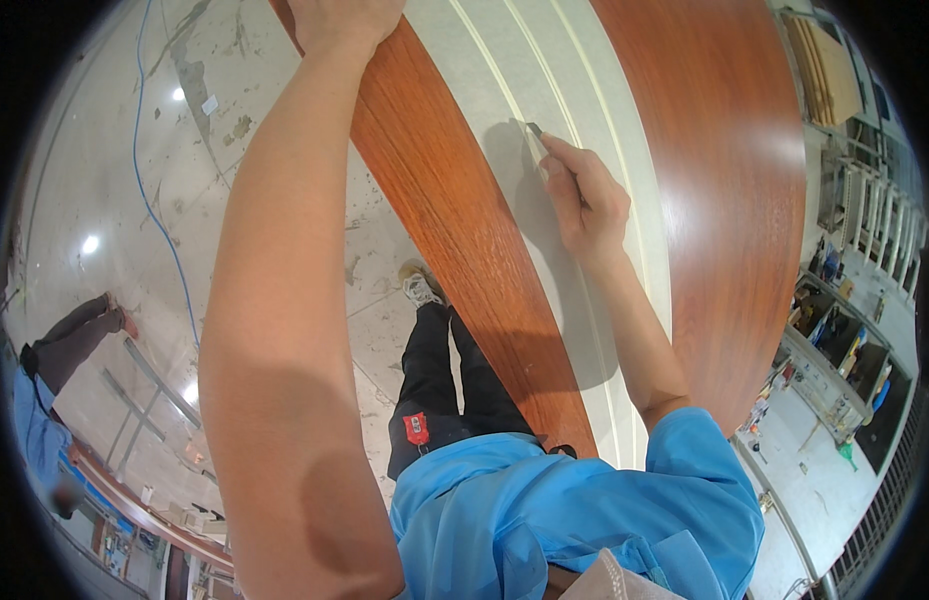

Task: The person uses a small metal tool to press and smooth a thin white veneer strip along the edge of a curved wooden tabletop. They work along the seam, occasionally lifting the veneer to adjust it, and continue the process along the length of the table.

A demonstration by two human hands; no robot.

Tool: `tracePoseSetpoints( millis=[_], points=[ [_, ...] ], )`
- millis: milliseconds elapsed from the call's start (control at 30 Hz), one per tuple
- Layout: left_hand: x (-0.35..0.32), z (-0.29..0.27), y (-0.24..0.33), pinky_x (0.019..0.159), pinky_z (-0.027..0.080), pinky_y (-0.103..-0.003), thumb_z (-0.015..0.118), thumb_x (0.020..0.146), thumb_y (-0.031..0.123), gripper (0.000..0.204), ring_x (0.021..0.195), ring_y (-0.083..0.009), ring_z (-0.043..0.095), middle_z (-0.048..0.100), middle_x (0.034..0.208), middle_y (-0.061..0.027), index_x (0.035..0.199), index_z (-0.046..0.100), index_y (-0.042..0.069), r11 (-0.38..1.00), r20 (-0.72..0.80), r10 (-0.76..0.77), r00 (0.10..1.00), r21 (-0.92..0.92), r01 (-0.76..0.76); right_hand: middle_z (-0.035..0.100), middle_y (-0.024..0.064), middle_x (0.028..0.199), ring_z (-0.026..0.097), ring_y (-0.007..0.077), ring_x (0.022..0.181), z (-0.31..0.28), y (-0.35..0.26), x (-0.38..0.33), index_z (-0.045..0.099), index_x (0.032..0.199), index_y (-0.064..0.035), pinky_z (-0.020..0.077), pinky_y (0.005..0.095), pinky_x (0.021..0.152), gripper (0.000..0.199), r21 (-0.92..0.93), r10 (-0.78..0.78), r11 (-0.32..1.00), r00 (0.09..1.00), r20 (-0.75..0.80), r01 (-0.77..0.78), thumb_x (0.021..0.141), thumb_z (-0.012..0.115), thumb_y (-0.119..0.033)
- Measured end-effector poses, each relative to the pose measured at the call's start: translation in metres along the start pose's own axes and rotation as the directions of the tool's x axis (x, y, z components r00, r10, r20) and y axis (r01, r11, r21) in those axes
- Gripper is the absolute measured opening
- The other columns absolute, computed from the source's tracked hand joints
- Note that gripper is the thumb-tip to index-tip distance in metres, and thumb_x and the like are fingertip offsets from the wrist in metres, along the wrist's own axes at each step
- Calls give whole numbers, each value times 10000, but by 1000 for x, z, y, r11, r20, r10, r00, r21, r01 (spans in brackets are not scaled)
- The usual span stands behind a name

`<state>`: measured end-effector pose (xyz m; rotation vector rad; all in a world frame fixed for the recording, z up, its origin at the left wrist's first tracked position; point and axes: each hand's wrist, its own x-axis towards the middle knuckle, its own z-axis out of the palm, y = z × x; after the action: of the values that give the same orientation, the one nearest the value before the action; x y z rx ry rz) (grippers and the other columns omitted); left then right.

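In my right hand (587, 200) is a small, slim tool with a dark tip (533, 129), pinched between thumb and fingers; its kind is not clear. The tip meets or nearly meets one of several pale raised lines (559, 90) running lengthwise along a light grey strip (529, 200). My left hand (349, 18) lies at the far end of a reddish-brown wood-grain board (464, 230) along the strip's left side. The upper picture edge cuts off its fingers.
A wide reddish-brown panel (714, 150) borders the strip on the right. Beyond it stand a cluttered tool cart (834, 345) and stacked boards (822, 70). A blue cable (144, 170) crosses the stained floor at left, where another person in blue (39, 420) is seen.
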<state>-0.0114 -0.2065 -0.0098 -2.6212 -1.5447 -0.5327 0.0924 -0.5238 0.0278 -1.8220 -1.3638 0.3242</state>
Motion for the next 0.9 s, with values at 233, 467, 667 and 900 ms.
tracePoseSetpoints(
  millis=[233,467,667,900],
  points=[
    [2,3,-3,1283,226,-519,483,1081,329,592,1557,-340,351,438,1653,-184,1544,480,-39,1000,-11,11,1000,12,-10,741,113,918,706,197,750,-1,-1,-2,732,1202,-5,538,312,644,217,-4,-1,1000,1000,4,1,997,673,35],
    [2,3,-4,1283,225,-517,479,1083,326,593,1559,-341,348,433,1657,-184,1549,470,-40,1000,2,8,1000,14,-8,738,116,907,704,201,747,-3,-3,-7,732,1206,-1,534,312,642,223,-5,10,1000,1000,12,-9,994,675,38],
    [3,3,-5,1286,221,-518,474,1085,321,594,1563,-343,344,428,1662,-184,1555,463,-41,1000,14,7,1000,7,-7,734,114,896,699,196,738,-3,-1,-10,730,1215,-2,527,310,633,239,0,3,1000,1000,8,-3,986,680,44],
    [3,4,-6,1288,224,-512,473,1085,327,598,1559,-346,352,433,1659,-187,1555,464,-43,1000,4,10,1000,12,-10,737,112,896,702,194,735,-5,-2,-15,733,1204,-3,529,312,630,230,-12,12,1000,1000,12,-12,984,684,42]
  ],
)
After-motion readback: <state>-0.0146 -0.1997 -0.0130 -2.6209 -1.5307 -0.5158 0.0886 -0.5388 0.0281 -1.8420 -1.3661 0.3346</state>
